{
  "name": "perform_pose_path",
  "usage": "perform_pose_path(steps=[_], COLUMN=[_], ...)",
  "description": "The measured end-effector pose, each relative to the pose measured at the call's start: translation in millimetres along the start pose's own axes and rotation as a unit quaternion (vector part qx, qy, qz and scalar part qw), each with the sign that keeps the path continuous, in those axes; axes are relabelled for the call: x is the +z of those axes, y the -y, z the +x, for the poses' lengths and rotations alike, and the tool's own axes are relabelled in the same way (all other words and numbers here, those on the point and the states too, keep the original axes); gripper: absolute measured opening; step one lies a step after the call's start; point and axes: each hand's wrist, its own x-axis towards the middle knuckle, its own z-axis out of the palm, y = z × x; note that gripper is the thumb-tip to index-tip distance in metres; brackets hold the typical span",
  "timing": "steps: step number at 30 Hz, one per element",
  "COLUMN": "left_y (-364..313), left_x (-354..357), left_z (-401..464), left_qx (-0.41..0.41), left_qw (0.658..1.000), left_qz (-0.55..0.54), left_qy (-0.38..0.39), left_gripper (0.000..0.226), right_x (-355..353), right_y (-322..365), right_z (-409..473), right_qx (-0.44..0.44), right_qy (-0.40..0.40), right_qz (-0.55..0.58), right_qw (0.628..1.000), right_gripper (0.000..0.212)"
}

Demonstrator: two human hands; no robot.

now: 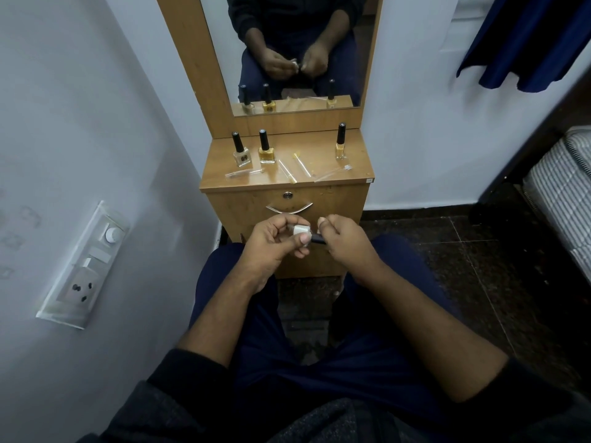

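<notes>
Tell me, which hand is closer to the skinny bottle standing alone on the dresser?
Right. The right hand, gripping the black cap, is nearly straight in front of the skinny bottle; the left hand, holding the white bottle, is farther left.

The person wears a dark grey woolly top (287, 423). Its left sleeve (166, 388), at seven o'clock, and right sleeve (550, 394), at five o'clock, stop near the elbows. The trousers (335, 362) are dark blue.
</notes>
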Motion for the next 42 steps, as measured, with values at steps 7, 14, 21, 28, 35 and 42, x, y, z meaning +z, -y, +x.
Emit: perform_pose_path(steps=[7, 14, 21, 28, 35, 42], left_y=[3, 2, -4, -5, -5, -5], left_x=[1, -1, -4, -9, -9, -7], left_z=[-2, 2, 0, -2, -3, -4], left_qx=[0.043, 0.015, -0.009, 0.006, 0.058, 0.080], left_qw=[0.995, 0.998, 0.996, 0.997, 0.998, 0.994], left_qz=[0.064, 0.029, -0.047, -0.061, 0.016, 0.070], left_qy=[0.062, -0.051, -0.070, -0.037, 0.004, 0.032], left_gripper=[0.035, 0.026, 0.040, 0.034, 0.022, 0.021], right_x=[-5, -9, -13, -10, -11, -21], right_y=[-7, -10, -9, -9, -5, -8], right_z=[3, -3, -4, -6, -8, -8], right_qx=[0.294, -0.051, -0.240, -0.214, 0.049, 0.194], right_qy=[0.116, 0.014, -0.049, -0.043, 0.160, 0.235], right_qz=[0.233, 0.023, -0.256, -0.223, 0.191, 0.319], right_qw=[0.920, 0.998, 0.935, 0.950, 0.967, 0.897], right_gripper=[0.027, 0.036, 0.019, 0.045, 0.046, 0.052])
